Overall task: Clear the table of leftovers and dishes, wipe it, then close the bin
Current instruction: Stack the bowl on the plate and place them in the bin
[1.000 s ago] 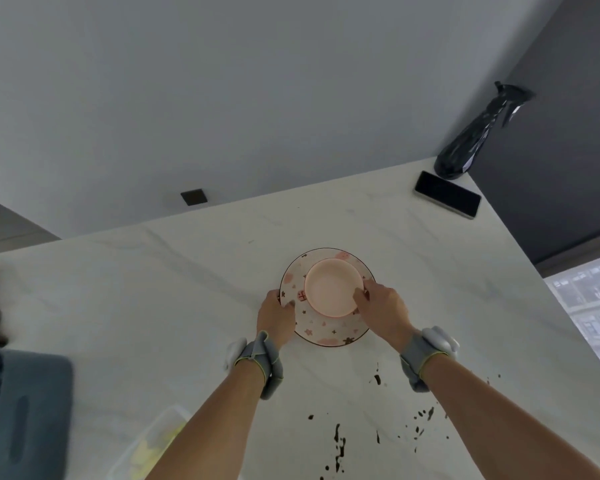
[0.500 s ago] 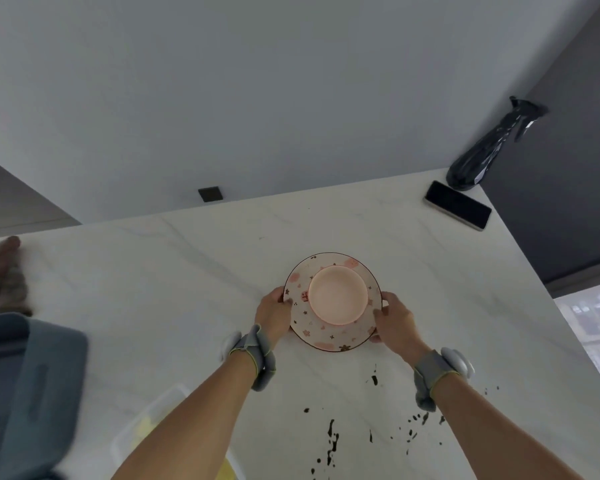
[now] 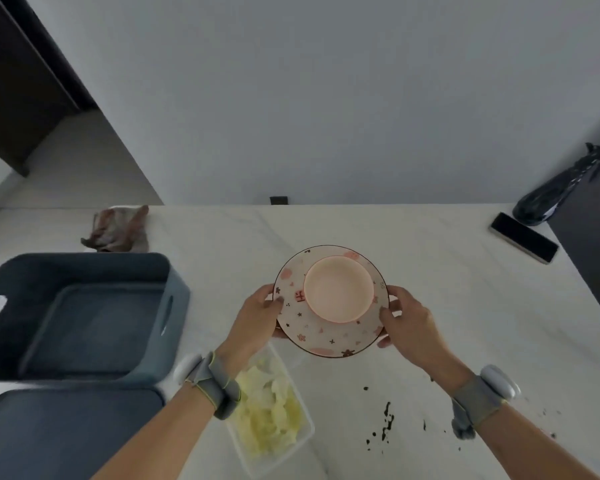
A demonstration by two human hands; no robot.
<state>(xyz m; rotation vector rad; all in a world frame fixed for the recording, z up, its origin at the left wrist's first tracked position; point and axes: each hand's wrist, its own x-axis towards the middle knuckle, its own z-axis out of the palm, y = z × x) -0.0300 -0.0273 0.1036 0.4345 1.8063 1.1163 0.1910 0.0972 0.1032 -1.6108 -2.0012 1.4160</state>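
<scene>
Now, plate (image 3: 326, 332): level, face up, pink bowl (image 3: 338, 294) on top.
Left hand (image 3: 257, 322): grip on plate's left rim.
Right hand (image 3: 407, 323): grip on right rim.

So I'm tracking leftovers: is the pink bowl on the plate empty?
Empty. The pink bowl sits upright on the plate, and its inside shows only bare, smooth pink with no food.

Dim, soft, slightly blurred, wide-angle edge distortion.

One head-worn wide-angle view is looking forward and down, close over the white table (image 3: 430, 289), facing its far edge and the grey wall (image 3: 326, 98); no second view.
</scene>
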